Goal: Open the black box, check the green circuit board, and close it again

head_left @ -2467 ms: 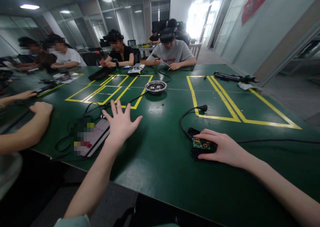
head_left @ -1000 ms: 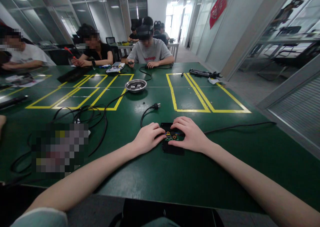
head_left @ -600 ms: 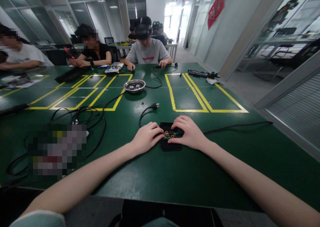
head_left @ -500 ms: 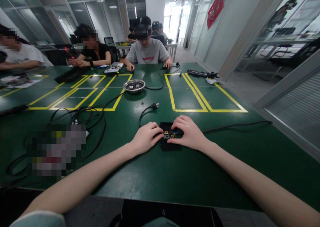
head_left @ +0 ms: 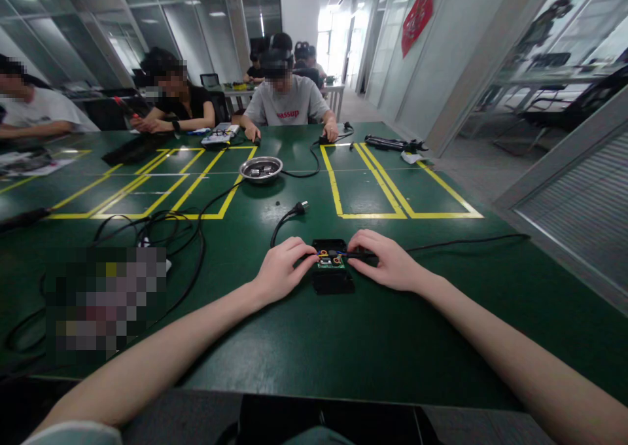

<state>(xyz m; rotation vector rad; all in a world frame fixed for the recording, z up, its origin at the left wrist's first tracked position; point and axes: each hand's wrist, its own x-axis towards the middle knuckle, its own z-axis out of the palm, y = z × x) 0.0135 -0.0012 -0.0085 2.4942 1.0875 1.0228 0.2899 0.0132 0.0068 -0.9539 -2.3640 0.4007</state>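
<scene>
The right hand (head_left: 385,260) partly hides the black cable (head_left: 466,241), and pixelation masks the object (head_left: 108,298) at left

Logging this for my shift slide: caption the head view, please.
Two hands, left and right, at a circuit board above a black casing half.

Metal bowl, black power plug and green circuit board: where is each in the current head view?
Metal bowl (head_left: 279,169): head view, on its rim's right side.
Black power plug (head_left: 297,209): head view, on its molded body.
Green circuit board (head_left: 324,266): head view, on its lower left part.

Pale grey-green sleeve (head_left: 73,434), plain-edged
</scene>
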